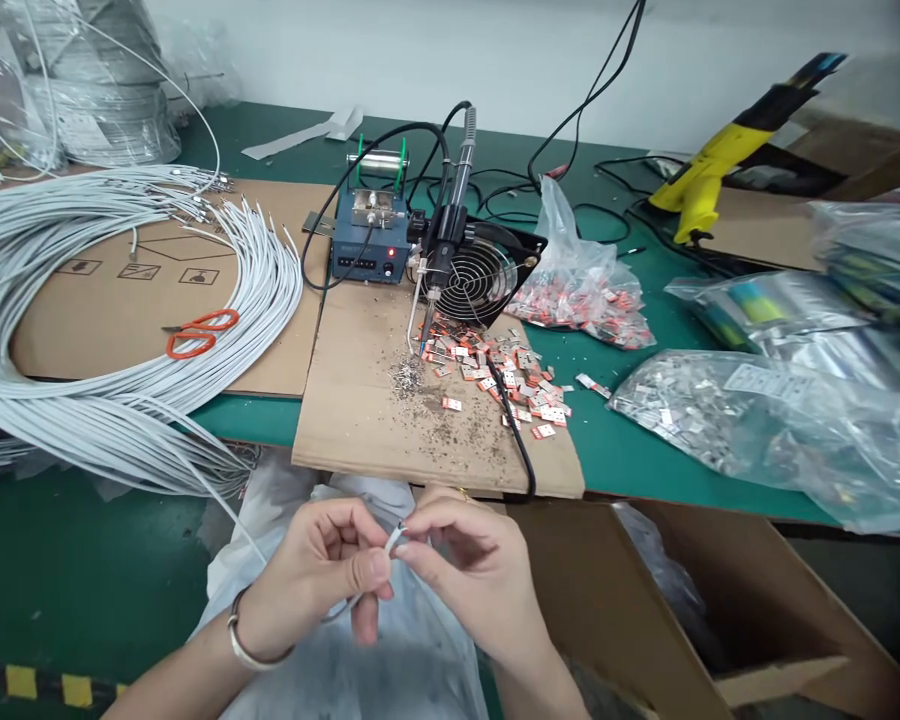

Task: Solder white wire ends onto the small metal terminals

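Observation:
Between thumb and fingers, my left hand [337, 565] pinches a white cable [393, 539] close to its end, over my lap. My right hand [469, 560] pinches the stripped tip of the same cable, where a small dark bit shows. A large coil of white cables [217, 370] lies to the left, and one strand runs from it down toward my left hand. Beyond my hands, a soldering iron [442, 240] hangs in a stand with its tip down over a cardboard sheet [367, 430]. Small orange and white connector pieces [525, 385] are scattered on that sheet.
A blue soldering station [371, 240] with a solder spool and a black fan [480, 275] stand behind. Orange scissors [201, 333] lie inside the coil. Plastic bags of parts [585, 290] and metal pieces [682, 400] sit right. An open cardboard box [690, 600] is below the table edge.

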The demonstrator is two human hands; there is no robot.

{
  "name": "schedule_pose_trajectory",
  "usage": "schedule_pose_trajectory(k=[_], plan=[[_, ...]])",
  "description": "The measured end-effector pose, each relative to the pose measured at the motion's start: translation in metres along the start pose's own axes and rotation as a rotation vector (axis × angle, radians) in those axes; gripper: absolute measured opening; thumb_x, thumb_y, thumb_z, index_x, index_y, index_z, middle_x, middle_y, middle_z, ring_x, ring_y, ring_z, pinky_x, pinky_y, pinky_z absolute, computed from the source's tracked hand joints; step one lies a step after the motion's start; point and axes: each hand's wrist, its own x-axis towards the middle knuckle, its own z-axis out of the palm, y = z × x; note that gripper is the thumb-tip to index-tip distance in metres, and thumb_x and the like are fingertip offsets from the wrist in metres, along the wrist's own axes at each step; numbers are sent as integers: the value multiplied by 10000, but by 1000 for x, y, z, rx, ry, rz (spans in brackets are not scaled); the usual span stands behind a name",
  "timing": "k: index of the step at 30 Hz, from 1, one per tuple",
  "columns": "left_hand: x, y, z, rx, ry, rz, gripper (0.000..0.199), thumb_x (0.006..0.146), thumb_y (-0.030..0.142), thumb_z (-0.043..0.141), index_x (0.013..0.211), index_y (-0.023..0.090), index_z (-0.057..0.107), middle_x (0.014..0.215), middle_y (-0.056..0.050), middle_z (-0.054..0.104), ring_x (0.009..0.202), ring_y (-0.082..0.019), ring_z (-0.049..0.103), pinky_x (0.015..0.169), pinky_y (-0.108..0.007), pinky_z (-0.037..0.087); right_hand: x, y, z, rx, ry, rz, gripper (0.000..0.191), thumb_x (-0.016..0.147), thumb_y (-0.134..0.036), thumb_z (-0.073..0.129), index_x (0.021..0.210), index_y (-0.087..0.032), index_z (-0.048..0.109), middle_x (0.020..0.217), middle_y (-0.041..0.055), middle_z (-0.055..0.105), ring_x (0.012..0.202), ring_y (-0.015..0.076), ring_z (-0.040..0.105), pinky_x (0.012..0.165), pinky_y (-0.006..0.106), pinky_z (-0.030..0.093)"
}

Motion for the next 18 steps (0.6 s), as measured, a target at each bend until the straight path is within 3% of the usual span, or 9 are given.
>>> schedule_pose_trajectory(k=[12,18], plan=[[0,-1,0,42,5,-88,310,706,309,731,698,111,492,566,-10,636,374,-94,585,335,-93,373,-2,-4,-5,-147,-35,-178,128,758,-78,642,708,-196,637,599,-10,553,552,135,513,541,285,383],[0,-9,0,-94,-56,-146,319,721,333,717,703,129,472,556,-15,644,338,-100,566,288,-96,339,-3,2,-2,-539,44,-553,149,719,-48,596,753,-193,597,574,-3,540,490,131,436,547,328,304]])
